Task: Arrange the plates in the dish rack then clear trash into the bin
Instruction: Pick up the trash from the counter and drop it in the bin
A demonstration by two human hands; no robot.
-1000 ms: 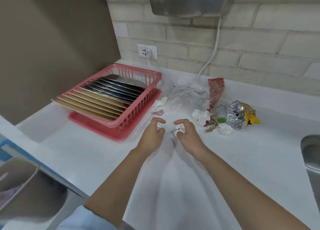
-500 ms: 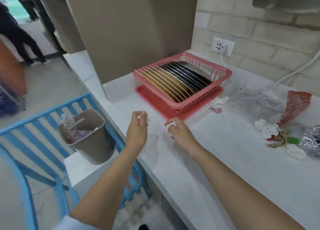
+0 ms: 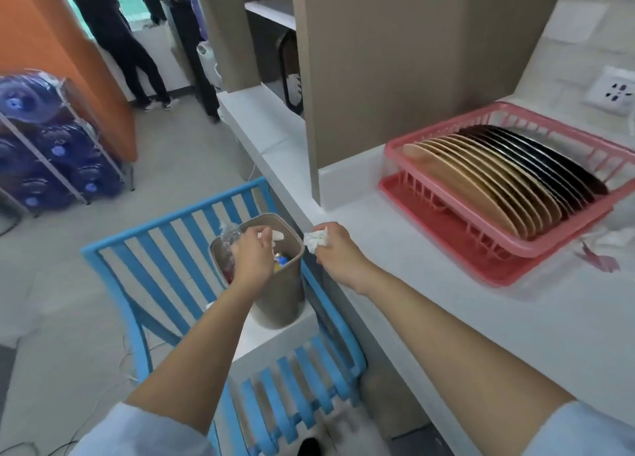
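white countertop (image 3: 429, 284) edge runs diagonally from far left down to near right; floor drops away left of it, open grey floor beyond. tan tapered plastic bin (image 3: 275, 290) sits on a low white ledge (image 3: 271, 338) just below the counter edge, hemmed in by a blue slatted metal chair (image 3: 161, 249) w/ slats behind and in front of it.

left hand (image 3: 252, 258) is over the bin mouth, fingers curled, pinching a small white crumpled tissue (image 3: 275, 236) at the tips. right hand (image 3: 338, 251) hovers at the counter edge just right of the bin, gripping a white crumpled paper wad (image 3: 316, 240).

bin holds mixed trash: clear plastic wrap, red and blue/yellow bits.

pink plastic dish rack (image 3: 508, 246) on a pink tray sits further along the counter, against a tall beige cabinet panel (image 3: 395, 60); holds a row of tan and black plates (image 3: 498, 177) on edge. more white scraps just right of rack. blue water jugs (image 3: 51, 153) on a metal shelf far left; ppl standing in bkgd.
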